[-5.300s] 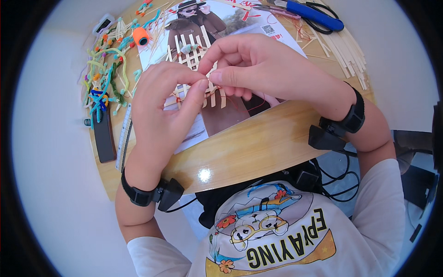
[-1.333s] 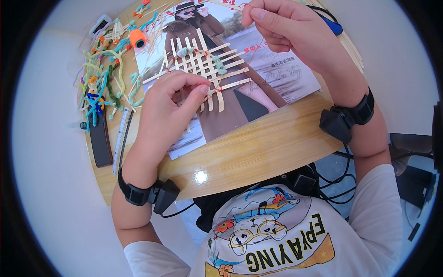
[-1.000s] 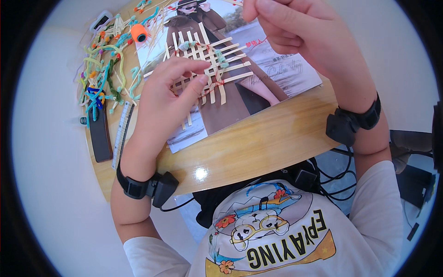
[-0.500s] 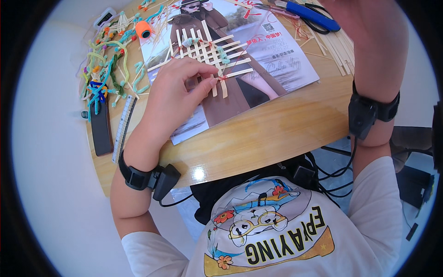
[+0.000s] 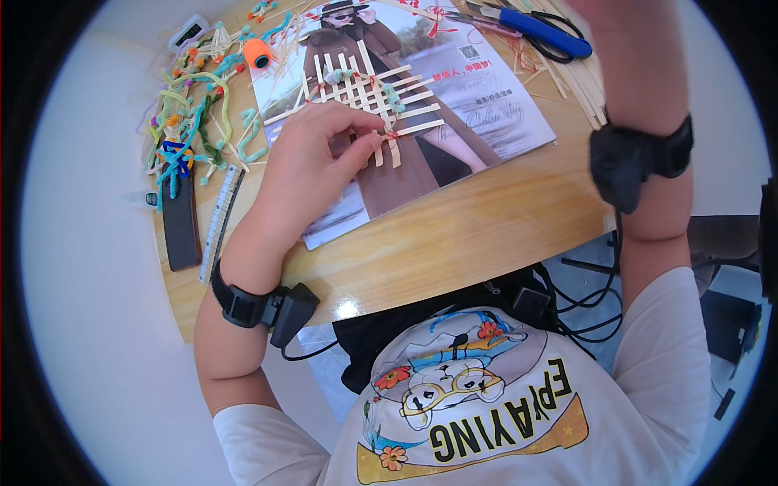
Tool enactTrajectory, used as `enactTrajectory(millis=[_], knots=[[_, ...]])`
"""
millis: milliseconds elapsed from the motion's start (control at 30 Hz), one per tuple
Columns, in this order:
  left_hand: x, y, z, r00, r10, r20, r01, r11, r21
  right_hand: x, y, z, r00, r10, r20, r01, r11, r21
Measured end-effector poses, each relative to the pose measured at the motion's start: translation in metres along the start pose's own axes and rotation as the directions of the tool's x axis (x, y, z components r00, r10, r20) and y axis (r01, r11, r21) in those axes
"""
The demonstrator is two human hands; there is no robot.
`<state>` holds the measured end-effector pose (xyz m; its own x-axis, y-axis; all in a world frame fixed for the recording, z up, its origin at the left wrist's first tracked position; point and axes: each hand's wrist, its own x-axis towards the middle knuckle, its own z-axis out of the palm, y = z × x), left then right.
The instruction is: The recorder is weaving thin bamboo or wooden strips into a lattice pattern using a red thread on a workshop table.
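One lattice (image 5: 378, 104) of strips lies on one magazine (image 5: 510, 121), inward from the table's (image 5: 454, 227) near edge; it is already woven, partly tied with red thread (image 5: 392, 136), strip ends untrimmed. Two yarn tufts (image 5: 395, 99) show. The left hand's (image 5: 312, 158) fingers seem to pinch its near corner; the right hand's (image 5: 636, 32), beyond view, I cannot tell.

A pale short-sleeved T-shirt (image 5: 523, 389) carries a cartoon bear (image 5: 442, 398) in yellow-rimmed glasses, orange-red flowers (image 5: 394, 458), a golden patch (image 5: 559, 442) and black lettering (image 5: 502, 415) edged yellow. Black straps (image 5: 241, 306) circle both wrists, each bearing an angular black box (image 5: 295, 314) with a thin black cable (image 5: 312, 355).
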<state>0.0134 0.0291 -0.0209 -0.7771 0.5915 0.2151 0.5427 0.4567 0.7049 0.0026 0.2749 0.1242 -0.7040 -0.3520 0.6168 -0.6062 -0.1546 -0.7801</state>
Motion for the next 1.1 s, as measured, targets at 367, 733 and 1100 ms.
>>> enactTrajectory(millis=[367, 733, 1100], knots=[[-0.003, 0.022, -0.020, 0.906, 0.036, -0.422, -0.119, 0.978, -0.173, -0.041, 0.069, 0.050, 0.978, 0.124, 0.165, -0.026, 0.866, -0.500], [-0.003, 0.022, -0.014, 0.822, 0.365, -0.437, -0.315, 0.931, 0.185, -0.063, 0.068, 0.061, 0.887, 0.373, 0.271, -0.301, 0.914, -0.273], [0.000, 0.023, -0.014, 0.722, 0.555, -0.413, -0.331, 0.801, 0.499, -0.066, 0.068, 0.069, 0.834, 0.472, 0.287, -0.402, 0.874, -0.272]])
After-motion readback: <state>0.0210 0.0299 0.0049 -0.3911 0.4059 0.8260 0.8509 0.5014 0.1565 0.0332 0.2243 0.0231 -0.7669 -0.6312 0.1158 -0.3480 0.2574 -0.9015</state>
